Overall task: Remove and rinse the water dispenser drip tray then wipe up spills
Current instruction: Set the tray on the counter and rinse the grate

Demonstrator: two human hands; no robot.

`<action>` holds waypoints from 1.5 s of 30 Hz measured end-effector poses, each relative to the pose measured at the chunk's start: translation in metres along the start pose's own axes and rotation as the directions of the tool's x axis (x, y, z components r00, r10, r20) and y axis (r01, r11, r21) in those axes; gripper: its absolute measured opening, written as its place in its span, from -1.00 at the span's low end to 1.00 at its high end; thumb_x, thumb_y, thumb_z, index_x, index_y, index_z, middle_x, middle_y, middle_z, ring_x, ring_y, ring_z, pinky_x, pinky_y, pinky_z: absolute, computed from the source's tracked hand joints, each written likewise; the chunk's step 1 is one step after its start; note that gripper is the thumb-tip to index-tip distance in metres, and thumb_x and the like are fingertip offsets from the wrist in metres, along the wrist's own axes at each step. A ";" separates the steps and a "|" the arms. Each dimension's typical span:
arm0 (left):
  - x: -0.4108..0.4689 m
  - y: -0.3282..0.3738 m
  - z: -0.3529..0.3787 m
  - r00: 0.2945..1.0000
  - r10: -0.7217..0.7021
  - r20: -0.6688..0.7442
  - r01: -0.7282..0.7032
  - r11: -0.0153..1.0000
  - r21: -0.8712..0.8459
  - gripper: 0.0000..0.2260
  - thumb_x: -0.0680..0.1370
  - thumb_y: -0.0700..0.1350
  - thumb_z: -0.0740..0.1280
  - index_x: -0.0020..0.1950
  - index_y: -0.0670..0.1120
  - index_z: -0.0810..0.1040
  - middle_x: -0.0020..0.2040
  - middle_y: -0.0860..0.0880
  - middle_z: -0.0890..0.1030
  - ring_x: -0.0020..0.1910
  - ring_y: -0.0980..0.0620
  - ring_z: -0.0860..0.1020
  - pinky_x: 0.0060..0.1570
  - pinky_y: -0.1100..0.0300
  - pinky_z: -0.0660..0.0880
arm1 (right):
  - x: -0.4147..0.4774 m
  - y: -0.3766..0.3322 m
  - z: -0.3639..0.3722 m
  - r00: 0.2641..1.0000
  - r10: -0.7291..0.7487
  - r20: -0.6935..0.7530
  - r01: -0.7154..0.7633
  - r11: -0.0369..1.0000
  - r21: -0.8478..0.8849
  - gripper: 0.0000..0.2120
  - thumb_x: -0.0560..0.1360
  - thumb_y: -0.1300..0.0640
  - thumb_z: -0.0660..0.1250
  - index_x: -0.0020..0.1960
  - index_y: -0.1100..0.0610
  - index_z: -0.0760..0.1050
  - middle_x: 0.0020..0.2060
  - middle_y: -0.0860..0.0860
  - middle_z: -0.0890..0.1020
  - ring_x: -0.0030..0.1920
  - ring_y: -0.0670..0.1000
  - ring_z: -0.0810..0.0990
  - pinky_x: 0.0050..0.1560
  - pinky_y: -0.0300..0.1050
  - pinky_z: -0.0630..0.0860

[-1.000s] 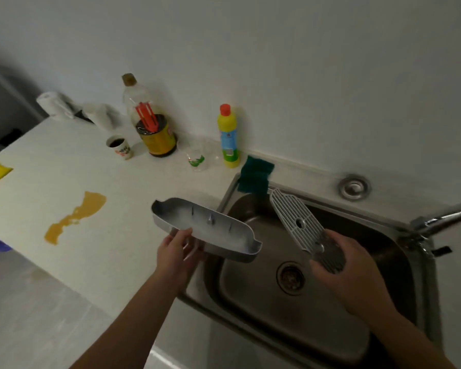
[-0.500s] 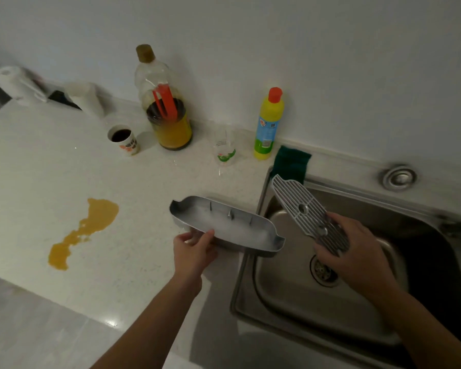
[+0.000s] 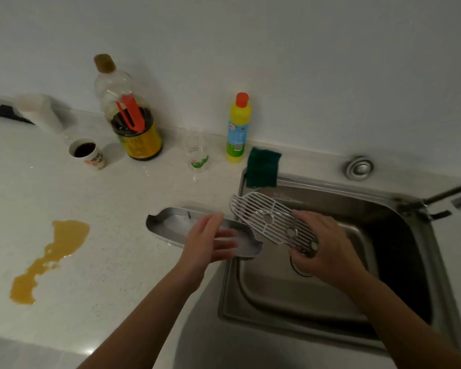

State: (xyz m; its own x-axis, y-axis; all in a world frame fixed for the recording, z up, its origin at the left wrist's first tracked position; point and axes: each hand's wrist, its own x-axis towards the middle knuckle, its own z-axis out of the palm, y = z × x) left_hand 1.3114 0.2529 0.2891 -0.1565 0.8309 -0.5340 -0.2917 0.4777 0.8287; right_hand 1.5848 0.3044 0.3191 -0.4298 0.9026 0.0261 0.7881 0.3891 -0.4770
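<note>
On the countertop (image 3: 117, 262) now, drip tray (image 3: 171, 225), left hand (image 3: 208, 243) loosened.

Probably home kitchen: sink (image 3: 317, 288), countertop (image 3: 104, 262), detergent bottle (image 3: 238, 129)

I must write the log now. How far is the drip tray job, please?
Done: the drip tray is out and its grille lifted off. In hand: left hand at the tray on the counter edge, right hand holding the grille over the sink. Left: no water seen running, and the orange spill is unwiped.
</note>
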 end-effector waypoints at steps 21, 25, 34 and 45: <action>0.038 -0.045 0.225 0.993 0.014 -0.114 -0.017 1.000 -0.027 -0.79 0.73 -0.09 0.22 0.16 -0.12 0.63 0.00 -0.16 0.77 -0.08 -0.15 0.77 -0.22 0.11 0.70 | -0.050 0.329 -0.134 0.716 0.697 -0.027 -0.695 0.717 0.059 -0.64 0.64 0.15 0.26 0.40 0.24 0.44 0.27 0.30 0.62 0.26 0.34 0.58 0.25 0.17 0.48; 0.040 -0.054 0.246 0.987 0.001 -0.162 -0.012 0.998 -0.065 -0.78 0.74 -0.09 0.20 0.21 -0.14 0.60 0.01 -0.19 0.76 -0.10 -0.16 0.77 -0.23 0.10 0.70 | -0.060 0.334 -0.117 0.794 0.600 -0.095 -0.600 0.799 0.041 -0.72 0.66 0.12 0.20 0.30 0.09 0.59 0.03 0.21 0.73 -0.05 0.25 0.68 0.00 0.04 0.56; 0.050 -0.059 0.274 0.990 0.037 -0.138 -0.046 0.997 -0.060 -0.78 0.75 -0.12 0.18 0.19 -0.19 0.58 -0.02 -0.24 0.75 -0.18 -0.11 0.75 -0.28 0.13 0.68 | -0.086 0.295 -0.110 0.604 0.745 0.281 -0.728 0.374 0.574 -0.37 0.66 -0.30 0.03 -0.19 0.14 0.61 -0.38 0.11 0.70 -0.44 0.05 0.65 -0.40 -0.19 0.52; 0.062 -0.050 0.256 0.995 -0.099 0.023 0.097 0.993 0.071 -0.65 0.73 0.11 0.11 0.33 0.06 0.62 0.05 -0.18 0.72 -0.04 -0.13 0.69 -0.23 0.06 0.65 | -0.086 0.269 -0.117 0.681 0.652 0.332 -0.530 0.126 0.838 -0.75 0.68 0.05 0.21 0.16 -0.07 0.67 -0.04 0.21 0.66 -0.21 0.07 0.64 -0.31 -0.15 0.59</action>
State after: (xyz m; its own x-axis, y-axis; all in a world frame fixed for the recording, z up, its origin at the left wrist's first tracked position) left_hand 1.5576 0.3535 0.2577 -0.1049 0.7858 -0.6095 -0.2382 0.5752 0.7826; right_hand 1.8849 0.3526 0.2911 0.0749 0.8072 -0.5855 -0.0419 -0.5841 -0.8106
